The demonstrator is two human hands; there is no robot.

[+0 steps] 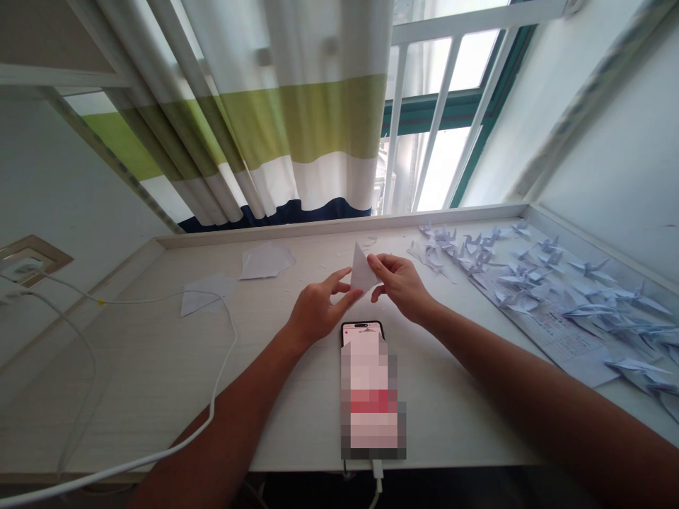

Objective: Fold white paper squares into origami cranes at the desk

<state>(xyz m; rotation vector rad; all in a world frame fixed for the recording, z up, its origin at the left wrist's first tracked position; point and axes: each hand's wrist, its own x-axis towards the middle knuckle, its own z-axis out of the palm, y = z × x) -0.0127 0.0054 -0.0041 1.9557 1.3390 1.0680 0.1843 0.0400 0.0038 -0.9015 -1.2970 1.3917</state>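
Observation:
A small folded piece of white paper (pixel 363 273), pointed at the top, is held up above the desk between both hands. My left hand (pixel 318 304) pinches its lower left edge between thumb and fingers. On the other side, my right hand (pixel 400 283) grips the right edge, thumb on the near face. Just below the hands lies a phone (pixel 371 396) with a lit, partly blurred screen and a cable in its lower end. Many folded paper cranes (pixel 525 276) are spread over the right side of the desk.
White paper sheets (pixel 268 260) lie at the back left, with another sheet (pixel 204 295) nearer the wall. A white charging cable (pixel 233 339) loops from the wall socket (pixel 32 265) across my left forearm. Under the cranes is a printed sheet (pixel 556 329). Paper scraps dot the desk.

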